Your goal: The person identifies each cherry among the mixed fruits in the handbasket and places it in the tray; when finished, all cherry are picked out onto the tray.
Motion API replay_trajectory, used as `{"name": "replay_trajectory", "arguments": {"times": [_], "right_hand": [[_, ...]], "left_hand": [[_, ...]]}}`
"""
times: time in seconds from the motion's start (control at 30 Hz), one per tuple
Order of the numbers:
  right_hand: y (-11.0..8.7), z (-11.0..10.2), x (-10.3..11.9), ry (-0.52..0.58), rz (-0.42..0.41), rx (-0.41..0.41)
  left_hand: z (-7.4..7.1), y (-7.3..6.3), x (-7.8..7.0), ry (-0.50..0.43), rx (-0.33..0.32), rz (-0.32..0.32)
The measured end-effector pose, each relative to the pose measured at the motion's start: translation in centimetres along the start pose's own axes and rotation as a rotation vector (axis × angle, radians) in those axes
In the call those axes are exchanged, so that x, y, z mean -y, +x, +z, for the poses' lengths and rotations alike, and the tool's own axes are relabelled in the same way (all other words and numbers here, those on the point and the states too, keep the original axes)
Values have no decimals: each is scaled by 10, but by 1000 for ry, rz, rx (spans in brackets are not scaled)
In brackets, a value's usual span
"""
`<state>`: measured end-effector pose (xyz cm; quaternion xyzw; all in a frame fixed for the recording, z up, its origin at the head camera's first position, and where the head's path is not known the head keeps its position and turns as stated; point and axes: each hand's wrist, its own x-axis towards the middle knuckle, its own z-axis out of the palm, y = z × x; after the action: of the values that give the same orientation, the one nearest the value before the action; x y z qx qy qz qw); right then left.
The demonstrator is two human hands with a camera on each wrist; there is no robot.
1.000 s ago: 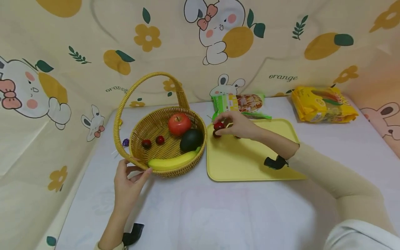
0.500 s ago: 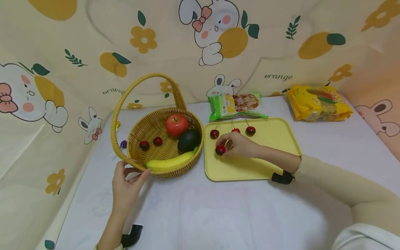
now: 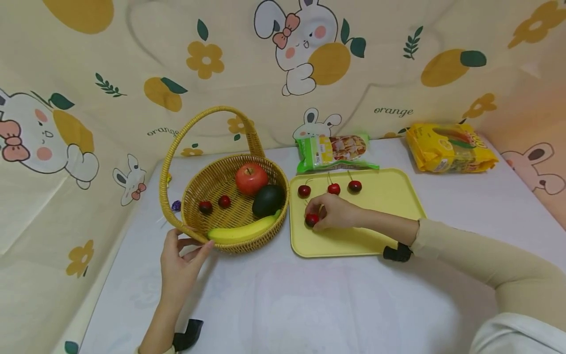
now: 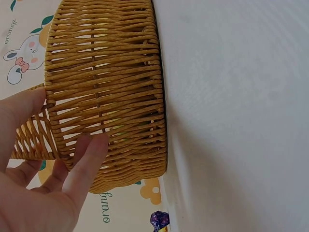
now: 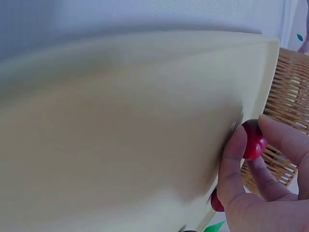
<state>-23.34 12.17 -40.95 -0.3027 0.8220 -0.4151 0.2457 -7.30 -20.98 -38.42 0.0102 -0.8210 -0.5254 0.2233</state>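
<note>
My right hand pinches a dark red cherry between thumb and fingertips, low over the left part of the yellow tray. The right wrist view also shows this pinched cherry. Behind the hand, three more stemmed cherries lie along the tray's back edge. My left hand grips the wicker basket at its near left rim, by the foot of the handle. Inside the basket are an apple, an avocado, a banana and two cherries.
Behind the tray lies a green snack packet. A yellow packet stands at the back right, near the printed cloth backdrop. Left of the basket is a purple-wrapped lollipop. The tray's left edge sits close beside the basket.
My right hand has come from the back-left corner of the tray toward its front with a cherry, leaving the back row in sight. My left hand keeps its hold on the basket.
</note>
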Motion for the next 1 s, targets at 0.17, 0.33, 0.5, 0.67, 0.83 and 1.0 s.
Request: {"name": "replay_trajectory", "arguments": {"times": [0.17,0.33,0.5,0.67,0.83,1.0], "right_hand": [[0,-1,0,-1,7,2],[-1,-1,-1,-3,-10,10],[-2,0,-2,-4,-16,12],[-4,-1,-2,-20,-7,1],[-4,-2,-3,-31,-21,-6],[-3,-3,-2,-31,-28,1]], "left_hand": [[0,0,-1,12,-3,-3],[0,0,-1,24,-1,-12],[0,-1,-2,25,5,-17],[0,-1,-3,25,4,-18],[0,-1,-3,24,5,-25],[0,-1,-4,30,5,-31]]}}
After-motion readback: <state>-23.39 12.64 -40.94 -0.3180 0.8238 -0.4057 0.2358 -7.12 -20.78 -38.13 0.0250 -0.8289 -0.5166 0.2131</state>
